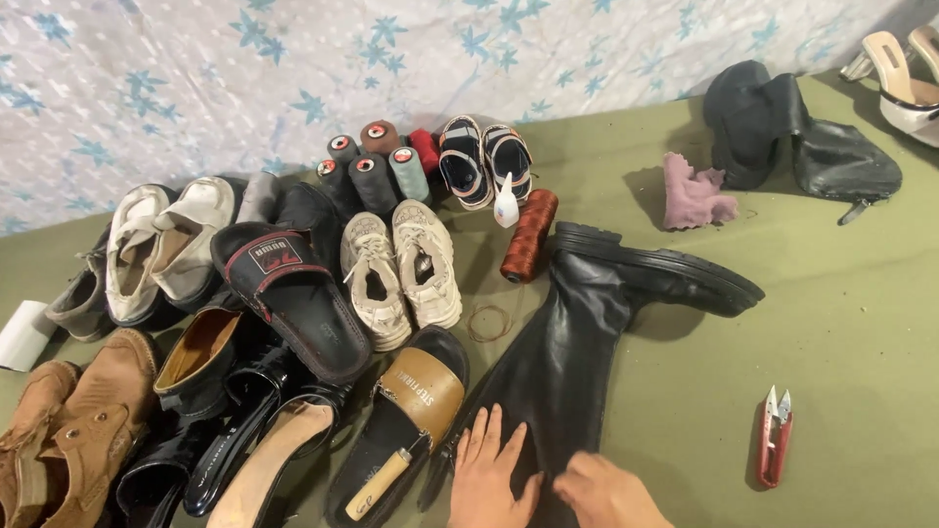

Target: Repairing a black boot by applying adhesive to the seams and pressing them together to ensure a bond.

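A tall black leather boot [587, 323] lies on its side on the olive cloth, sole toward the far right. My left hand [489, 474] rests flat on the boot's shaft near its opening, fingers spread. My right hand [606, 494] presses on the shaft just beside it, fingers curled with fingertips pinching the leather. A wooden-handled awl [377, 484] lies on a black slide sandal with a tan strap [416, 406] left of my left hand. Red thread snips [773, 435] lie to the right of the boot.
Many shoes crowd the left: white sneakers [401, 264], a black slide [293, 293], brown shoes [68, 420]. Thread cones [377, 166], a copper spool [528, 235], a small glue bottle [505, 203], a pink rag [694, 196] and another black boot [792, 137] lie farther back.
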